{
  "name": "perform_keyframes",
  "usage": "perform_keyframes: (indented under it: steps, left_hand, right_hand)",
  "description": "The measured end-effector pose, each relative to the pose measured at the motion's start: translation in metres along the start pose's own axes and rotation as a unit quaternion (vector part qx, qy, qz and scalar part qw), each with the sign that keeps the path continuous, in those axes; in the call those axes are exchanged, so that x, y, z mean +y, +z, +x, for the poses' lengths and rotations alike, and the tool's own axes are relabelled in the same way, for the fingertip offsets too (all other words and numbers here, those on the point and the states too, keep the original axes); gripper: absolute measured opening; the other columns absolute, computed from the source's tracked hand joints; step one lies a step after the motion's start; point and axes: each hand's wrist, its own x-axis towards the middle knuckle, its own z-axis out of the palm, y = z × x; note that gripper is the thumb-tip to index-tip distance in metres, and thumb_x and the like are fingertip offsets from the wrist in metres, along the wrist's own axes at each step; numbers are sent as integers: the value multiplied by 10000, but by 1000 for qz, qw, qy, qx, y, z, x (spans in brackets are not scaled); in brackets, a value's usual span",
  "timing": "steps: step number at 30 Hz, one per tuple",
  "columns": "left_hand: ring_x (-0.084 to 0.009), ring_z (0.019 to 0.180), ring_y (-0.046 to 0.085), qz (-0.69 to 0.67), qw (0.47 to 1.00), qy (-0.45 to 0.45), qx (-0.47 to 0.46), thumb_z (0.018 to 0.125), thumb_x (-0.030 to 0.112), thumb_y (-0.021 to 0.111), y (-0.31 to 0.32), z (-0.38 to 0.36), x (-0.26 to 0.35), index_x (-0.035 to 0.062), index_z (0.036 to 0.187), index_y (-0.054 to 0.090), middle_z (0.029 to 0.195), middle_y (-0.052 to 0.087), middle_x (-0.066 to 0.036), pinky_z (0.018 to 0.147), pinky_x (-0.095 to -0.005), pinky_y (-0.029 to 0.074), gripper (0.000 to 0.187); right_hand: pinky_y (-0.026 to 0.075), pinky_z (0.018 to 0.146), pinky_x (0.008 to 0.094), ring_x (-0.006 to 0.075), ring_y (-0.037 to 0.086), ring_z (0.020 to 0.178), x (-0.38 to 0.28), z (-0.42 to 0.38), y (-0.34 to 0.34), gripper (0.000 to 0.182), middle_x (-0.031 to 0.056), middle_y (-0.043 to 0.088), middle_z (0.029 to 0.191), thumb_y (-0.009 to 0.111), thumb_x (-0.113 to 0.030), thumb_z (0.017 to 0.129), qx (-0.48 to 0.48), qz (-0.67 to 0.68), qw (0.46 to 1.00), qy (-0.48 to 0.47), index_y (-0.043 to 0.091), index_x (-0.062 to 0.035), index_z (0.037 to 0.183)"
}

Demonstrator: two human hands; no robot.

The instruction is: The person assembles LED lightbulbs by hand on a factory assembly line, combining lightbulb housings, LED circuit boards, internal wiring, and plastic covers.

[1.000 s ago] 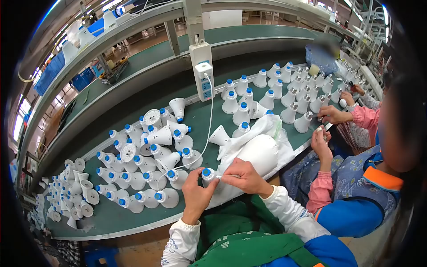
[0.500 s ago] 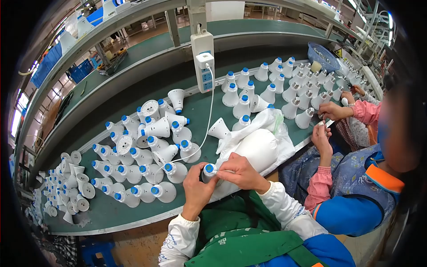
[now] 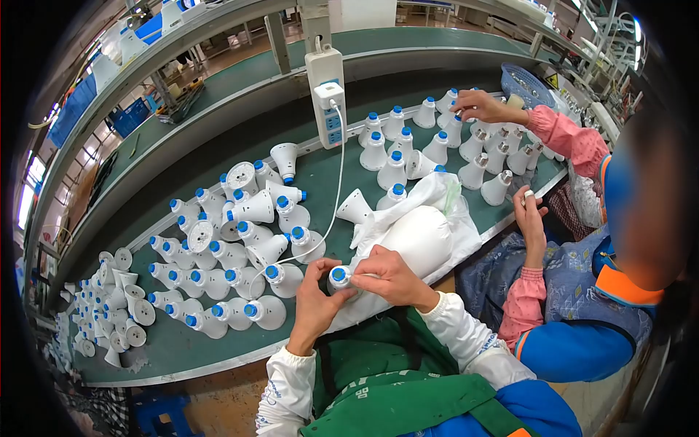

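A green bench (image 3: 218,342) is running along a factory line. Nearest the camera, the left hand (image 3: 314,297) and right hand (image 3: 386,278) are both closing their fingers around one white housing (image 3: 339,280) with a blue cap, held just over the bench edge. Left of it, capped housings (image 3: 240,240) are lying in a heap, apparently done; uncapped shells (image 3: 116,306) are waiting at far left. Beyond, a co-worker's hand (image 3: 482,106) is reaching among standing housings (image 3: 408,149).
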Motion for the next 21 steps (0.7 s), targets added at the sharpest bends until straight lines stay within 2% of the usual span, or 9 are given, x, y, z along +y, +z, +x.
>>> perform_keyframes:
  steps: [4, 6, 7, 9, 10, 12, 16, 19, 21]
  left_hand:
    - [-195, 997, 580, -76, 996, -28, -25, 648, 9, 747, -2, 3, -15, 34, 1111, 552, 1041, 612, -67, 887, -302, 437, 503]
    - [-171, 961, 574, -152, 986, -41, -56, 640, 7, 753, -5, 5, -14, 29, 1035, 552, 1018, 604, -50, 873, -297, 439, 444]
    - [-171, 961, 574, -152, 986, -42, -56, 640, 7, 753, -5, 5, -15, 29, 1035, 552, 1018, 604, -50, 873, -297, 439, 444]
    - [-159, 957, 566, -75, 996, 33, -39, 653, 1, 744, -5, 5, -18, 24, 1024, 557, 1030, 592, -48, 869, -287, 439, 416]
    - [-159, 957, 566, -75, 996, 34, -39, 653, 1, 744, -5, 4, -16, 24, 1024, 557, 1030, 592, -48, 869, -287, 439, 416]
    - [-171, 1003, 556, -27, 999, 20, -22, 643, -13, 738, -2, 1, -10, 34, 1132, 548, 1088, 575, -63, 898, -284, 430, 526]
    - [-183, 1001, 544, -53, 997, -39, -28, 609, 10, 771, -4, 3, -23, 44, 1169, 522, 1084, 561, -72, 896, -295, 422, 614]
    - [-173, 933, 542, -70, 995, 4, -66, 583, 23, 795, -8, 6, -22, 41, 1107, 512, 1032, 562, -60, 846, -296, 431, 595]
    - [-167, 930, 548, -3, 997, 65, -44, 608, 12, 775, -6, 4, -13, 34, 1076, 527, 1023, 571, -61, 833, -293, 439, 530]
  right_hand:
    - [347, 588, 308, 167, 432, 603, 3, 0, 1, 100, 18, 605, 643, 660, -153, 755, -8, -7, 1000, -9, 659, -57, 730]
    - [346, 587, 308, 167, 433, 602, 3, 0, 1, 100, 17, 605, 645, 658, -153, 756, -4, -4, 1000, -9, 658, -56, 730]
    - [347, 587, 308, 166, 433, 599, 3, 0, 1, 100, 15, 607, 648, 657, -153, 756, -4, -4, 1000, -8, 659, -56, 732]
    - [348, 587, 307, 166, 434, 597, 3, 0, 2, 101, 14, 608, 650, 655, -153, 757, -3, -3, 1000, -7, 659, -55, 733]
    - [350, 588, 306, 166, 435, 597, 3, 0, 2, 102, 13, 609, 651, 654, -155, 757, -4, -2, 1000, -8, 659, -55, 734]
    - [351, 589, 305, 165, 435, 597, 3, 1, 2, 104, 13, 609, 651, 654, -156, 758, -5, 0, 1000, -8, 659, -55, 734]
    - [354, 593, 303, 163, 438, 604, 3, 0, 1, 101, 14, 612, 654, 650, -155, 756, -10, 4, 1000, 2, 660, -57, 735]
    - [359, 593, 313, 186, 423, 610, 3, 0, 3, 118, 23, 588, 635, 638, -185, 759, -5, 12, 1000, 10, 648, -72, 726]
    - [363, 591, 323, 210, 408, 615, 4, 1, 4, 138, 32, 564, 616, 628, -217, 762, 0, 21, 1000, 15, 637, -86, 717]
